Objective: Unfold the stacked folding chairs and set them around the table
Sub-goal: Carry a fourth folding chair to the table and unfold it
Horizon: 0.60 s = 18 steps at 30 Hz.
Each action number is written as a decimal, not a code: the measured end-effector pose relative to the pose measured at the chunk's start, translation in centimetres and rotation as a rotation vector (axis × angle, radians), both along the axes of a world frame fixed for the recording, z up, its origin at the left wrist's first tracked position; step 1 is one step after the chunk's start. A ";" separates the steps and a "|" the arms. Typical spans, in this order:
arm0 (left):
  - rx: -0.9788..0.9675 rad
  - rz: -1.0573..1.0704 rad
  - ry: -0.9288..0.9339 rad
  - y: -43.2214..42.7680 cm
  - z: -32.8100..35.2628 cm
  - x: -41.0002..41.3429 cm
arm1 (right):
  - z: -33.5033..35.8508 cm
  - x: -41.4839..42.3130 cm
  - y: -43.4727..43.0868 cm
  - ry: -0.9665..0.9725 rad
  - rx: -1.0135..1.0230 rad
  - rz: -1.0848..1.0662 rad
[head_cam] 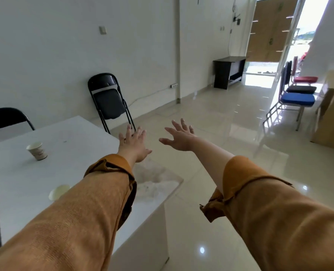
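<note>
Black chair point(109, 102) past table point(74, 133) edge, seemingly against wall point(45, 55).

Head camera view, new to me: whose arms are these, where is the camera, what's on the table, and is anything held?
There is no machine here: the arms in orange sleeves belong to a person, and the one picture comes from a wide-angle camera worn on their head, looking forward and down. The left hand and right hand are stretched out with fingers spread and hold nothing. They point toward a black folding chair that leans folded against the wall. On the left is the white table; a paper cup stands on it, and a second cup is partly hidden by the left sleeve. The back of a second black chair shows beyond the table. Coloured padded chairs stand on the far right.
</note>
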<state>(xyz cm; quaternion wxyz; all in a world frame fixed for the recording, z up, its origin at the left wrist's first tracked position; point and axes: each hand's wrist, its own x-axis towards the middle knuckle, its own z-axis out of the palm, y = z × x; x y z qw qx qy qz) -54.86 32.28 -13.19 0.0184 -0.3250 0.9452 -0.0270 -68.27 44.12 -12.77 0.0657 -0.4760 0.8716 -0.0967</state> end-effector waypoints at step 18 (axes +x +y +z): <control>-0.131 0.416 0.209 -22.7 2.9 -30.4 | 1.5 -34.1 -26.8 0.074 -0.115 0.345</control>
